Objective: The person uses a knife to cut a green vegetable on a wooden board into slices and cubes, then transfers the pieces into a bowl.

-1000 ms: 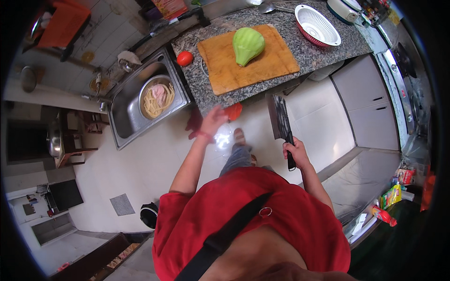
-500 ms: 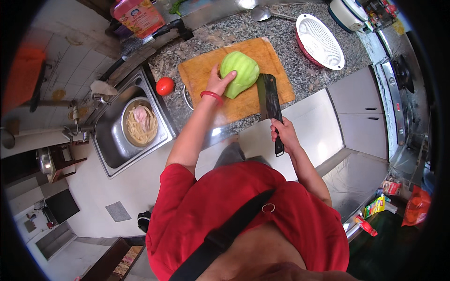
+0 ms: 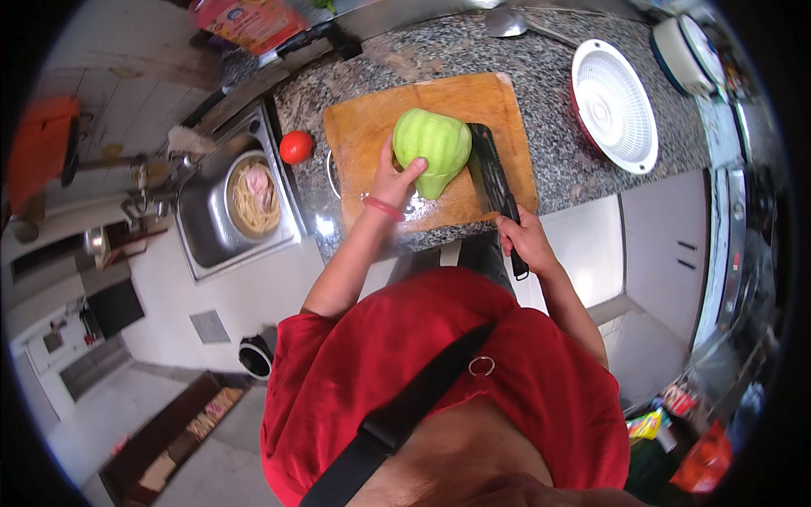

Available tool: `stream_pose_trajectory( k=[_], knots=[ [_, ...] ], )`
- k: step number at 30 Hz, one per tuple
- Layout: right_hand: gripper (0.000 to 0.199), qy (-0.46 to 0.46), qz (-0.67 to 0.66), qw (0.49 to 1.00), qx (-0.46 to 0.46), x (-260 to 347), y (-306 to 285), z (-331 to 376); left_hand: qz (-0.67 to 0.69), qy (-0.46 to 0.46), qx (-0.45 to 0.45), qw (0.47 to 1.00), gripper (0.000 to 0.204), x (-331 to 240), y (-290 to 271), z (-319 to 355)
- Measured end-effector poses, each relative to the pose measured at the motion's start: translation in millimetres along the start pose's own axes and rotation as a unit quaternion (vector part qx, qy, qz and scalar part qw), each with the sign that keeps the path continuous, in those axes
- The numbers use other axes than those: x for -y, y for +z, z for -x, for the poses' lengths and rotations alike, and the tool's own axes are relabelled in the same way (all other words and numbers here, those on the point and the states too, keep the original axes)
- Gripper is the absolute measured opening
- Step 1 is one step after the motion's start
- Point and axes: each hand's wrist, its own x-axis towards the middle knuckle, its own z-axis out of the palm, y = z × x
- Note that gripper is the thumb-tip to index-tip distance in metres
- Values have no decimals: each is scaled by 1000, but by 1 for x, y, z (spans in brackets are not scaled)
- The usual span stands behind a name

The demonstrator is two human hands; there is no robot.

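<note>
On the board (image 3: pixel 355 110), the left hand (image 3: pixel 395 182) grips a green gourd (image 3: pixel 435 139), the right hand (image 3: pixel 528 241) a cleaver (image 3: pixel 487 173): apparently positioning, any cut calling for firm steadying

The fruit (image 3: pixel 432 145) is green, the cleaver's handle (image 3: pixel 518 263) black, the countertop (image 3: pixel 448 51) speckled.

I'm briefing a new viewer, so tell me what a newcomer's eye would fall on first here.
Likely first is the pale green fruit on the wooden board, upper middle, with the left grip against its near left side. Next comes the dark cleaver just right of it, its handle in the right grip. The red shirt across the lower middle and the tomato left of the board also stand out.
</note>
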Motion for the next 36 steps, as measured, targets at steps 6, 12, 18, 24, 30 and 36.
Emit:
stream_pose_trajectory(
  k=[6,12,18,24,30,36],
  knots=[
    [10,4,45,996,71,16,-38,-21,46,0,-49,998,75,-13,21,16],
    [16,-25,134,981,135,33,-63,-55,151,-79,-173,970,78,10,55,28],
    [18,-51,176,972,145,53,-67,-78,243,-127,-266,924,68,18,81,32],
    [21,-70,212,966,133,77,-64,-80,-350,177,-306,868,88,19,48,24],
    [20,-144,315,932,107,116,-56,-40,-389,219,-258,857,81,4,44,22],
    [20,-123,389,904,125,141,-48,-9,-383,237,-262,853,77,4,48,15]
  ],
)
